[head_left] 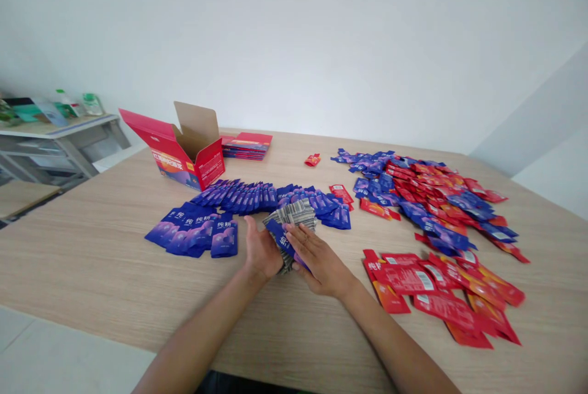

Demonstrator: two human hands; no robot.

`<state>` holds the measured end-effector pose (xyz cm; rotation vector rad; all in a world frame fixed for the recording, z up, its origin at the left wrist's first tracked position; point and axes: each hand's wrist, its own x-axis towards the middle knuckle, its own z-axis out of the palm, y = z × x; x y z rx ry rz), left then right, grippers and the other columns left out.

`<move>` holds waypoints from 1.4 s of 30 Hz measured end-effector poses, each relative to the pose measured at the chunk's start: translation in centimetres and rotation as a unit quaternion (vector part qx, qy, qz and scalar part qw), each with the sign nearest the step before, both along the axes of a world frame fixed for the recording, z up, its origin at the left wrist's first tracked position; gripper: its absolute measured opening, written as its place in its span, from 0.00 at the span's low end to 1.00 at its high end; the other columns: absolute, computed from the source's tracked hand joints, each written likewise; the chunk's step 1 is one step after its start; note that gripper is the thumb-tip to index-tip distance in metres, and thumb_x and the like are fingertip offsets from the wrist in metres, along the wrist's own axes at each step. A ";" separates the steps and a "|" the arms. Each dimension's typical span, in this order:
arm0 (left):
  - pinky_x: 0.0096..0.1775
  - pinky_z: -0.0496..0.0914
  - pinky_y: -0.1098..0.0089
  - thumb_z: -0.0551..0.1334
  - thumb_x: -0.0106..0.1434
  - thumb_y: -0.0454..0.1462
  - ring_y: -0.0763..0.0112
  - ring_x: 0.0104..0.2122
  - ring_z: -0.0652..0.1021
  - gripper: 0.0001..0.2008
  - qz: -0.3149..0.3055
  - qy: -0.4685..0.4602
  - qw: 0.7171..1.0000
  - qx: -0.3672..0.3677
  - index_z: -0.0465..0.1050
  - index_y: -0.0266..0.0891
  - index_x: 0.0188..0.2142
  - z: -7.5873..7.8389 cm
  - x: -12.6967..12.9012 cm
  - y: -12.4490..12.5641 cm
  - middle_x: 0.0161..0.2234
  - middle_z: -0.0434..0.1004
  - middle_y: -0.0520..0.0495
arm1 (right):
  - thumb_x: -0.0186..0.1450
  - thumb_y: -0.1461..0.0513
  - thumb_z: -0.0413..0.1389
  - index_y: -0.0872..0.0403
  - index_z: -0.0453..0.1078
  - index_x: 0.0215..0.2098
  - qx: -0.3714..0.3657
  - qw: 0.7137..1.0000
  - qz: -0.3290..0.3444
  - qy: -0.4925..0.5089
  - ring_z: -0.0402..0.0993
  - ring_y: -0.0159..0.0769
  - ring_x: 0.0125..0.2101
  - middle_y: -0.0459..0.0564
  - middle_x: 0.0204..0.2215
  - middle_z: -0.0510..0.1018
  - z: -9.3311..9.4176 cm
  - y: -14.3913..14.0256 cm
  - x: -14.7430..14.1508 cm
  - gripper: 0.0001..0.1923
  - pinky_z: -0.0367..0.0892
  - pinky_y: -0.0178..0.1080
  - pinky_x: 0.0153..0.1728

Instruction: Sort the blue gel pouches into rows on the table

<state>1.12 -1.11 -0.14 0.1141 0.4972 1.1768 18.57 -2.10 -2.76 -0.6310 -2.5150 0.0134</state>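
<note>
Above the table, my left hand (263,250) cups the left side of a thick stack of blue-purple sachets (278,234), thumb pointing up. My right hand (319,259) lies over the front of the stack from the right, fingers close together on the front sachet's face. The stack's many thin edges show as grey stripes (299,211) fanning out above. Just behind it, a long row of overlapping blue sachets (250,197) runs across the table. Left of my left hand lie several loose blue sachets (190,228), face up. The fingertips of my left hand are hidden behind the stack.
An open red carton (211,164) stands at the back left, beside a pile of flattened cartons (248,144). A mixed heap of red and blue sachets (427,189) covers the right side, with red sachets (441,284) nearer me. A single red sachet (313,160) lies at the back.
</note>
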 end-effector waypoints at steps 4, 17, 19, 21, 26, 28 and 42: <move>0.58 0.68 0.50 0.45 0.62 0.68 0.46 0.54 0.77 0.43 -0.040 0.009 0.999 -0.004 0.78 0.32 0.44 -0.6 1.2 -1.0 0.44 0.82 0.32 | 0.74 0.52 0.47 0.60 0.37 0.74 0.029 1.000 0.009 -0.002 0.43 0.50 0.72 0.68 0.70 0.53 -0.5 0.1 -0.1 0.39 0.48 0.65 0.68; 0.55 0.70 0.48 0.41 0.58 0.72 0.44 0.54 0.77 0.53 -0.064 0.005 0.998 0.027 0.75 0.29 0.53 -0.4 0.0 0.0 0.47 0.81 0.28 | 0.70 0.58 0.55 0.61 0.56 0.69 -0.010 0.999 -0.033 -0.033 0.56 0.48 0.68 0.65 0.68 0.61 0.9 0.0 -0.1 0.32 0.58 0.56 0.66; 0.54 0.71 0.48 0.42 0.58 0.71 0.43 0.53 0.77 0.52 -0.071 -0.001 0.996 0.044 0.76 0.29 0.52 0.0 -0.3 0.2 0.46 0.81 0.28 | 0.70 0.63 0.52 0.61 0.59 0.67 -0.025 0.998 -0.034 -0.038 0.58 0.47 0.67 0.64 0.67 0.63 1.5 -0.2 0.1 0.28 0.60 0.54 0.65; 0.52 0.73 0.49 0.48 0.62 0.66 0.45 0.51 0.79 0.44 -0.074 0.009 0.996 0.057 0.77 0.29 0.51 0.2 -0.3 0.4 0.44 0.82 0.29 | 0.70 0.65 0.50 0.60 0.61 0.66 -0.042 0.998 -0.033 -0.035 0.60 0.47 0.66 0.64 0.66 0.64 2.0 -0.4 0.3 0.26 0.62 0.54 0.64; 0.48 0.76 0.61 0.57 0.69 0.43 0.58 0.42 0.83 0.18 -0.042 0.076 0.996 0.037 0.79 0.31 0.43 0.4 0.2 0.5 0.38 0.84 0.37 | 0.65 0.64 0.56 0.58 0.61 0.65 -0.078 0.996 -0.041 -0.017 0.59 0.49 0.66 0.64 0.66 0.65 2.4 -0.9 0.1 0.30 0.56 0.59 0.66; 0.47 0.77 0.65 0.55 0.70 0.40 0.62 0.39 0.83 0.16 -0.016 0.100 0.995 0.018 0.79 0.32 0.41 0.7 0.5 0.3 0.36 0.84 0.40 | 0.63 0.63 0.57 0.60 0.57 0.68 -0.070 0.996 -0.048 -0.034 0.50 0.50 0.70 0.65 0.69 0.57 2.3 -1.0 -0.1 0.36 0.46 0.61 0.69; 0.50 0.77 0.61 0.55 0.71 0.47 0.57 0.44 0.83 0.22 -0.010 0.109 0.994 0.007 0.78 0.31 0.47 1.4 0.2 0.2 0.37 0.84 0.37 | 0.62 0.68 0.51 0.63 0.47 0.72 -0.067 0.991 -0.035 -0.113 0.37 0.42 0.73 0.60 0.73 0.45 1.9 -1.0 -0.8 0.41 0.39 0.53 0.71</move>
